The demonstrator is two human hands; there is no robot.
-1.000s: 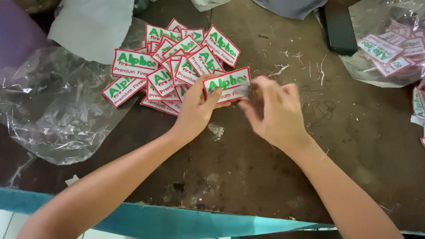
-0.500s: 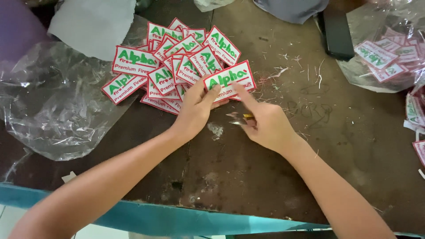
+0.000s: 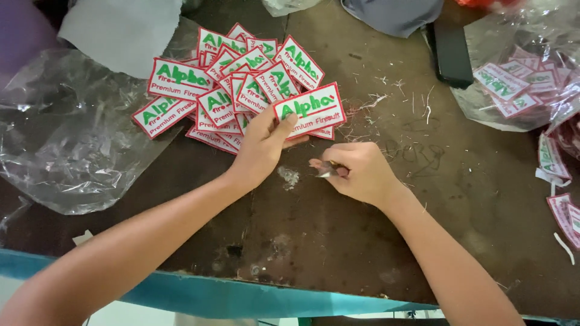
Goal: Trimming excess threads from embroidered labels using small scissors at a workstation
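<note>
My left hand (image 3: 261, 148) pinches one white embroidered patch (image 3: 309, 110) with a red border and green lettering, holding it just above the dark table. A pile of matching patches (image 3: 232, 84) lies fanned out behind it. To the right, my right hand (image 3: 356, 172) is closed around a small metal thread snipper (image 3: 329, 169), whose tip points left. The snipper sits below the held patch and does not touch it.
A crumpled clear plastic bag (image 3: 66, 139) lies at the left. Another bag of patches (image 3: 519, 78) sits at the upper right beside a black rectangular object (image 3: 452, 53). Loose patches (image 3: 559, 181) lie by the right edge. Thread scraps (image 3: 386, 102) litter the dark table (image 3: 338, 241).
My right hand has come off the patch, dropped down and toward me, and now holds the snipper. My left hand keeps the patch, slightly raised.
</note>
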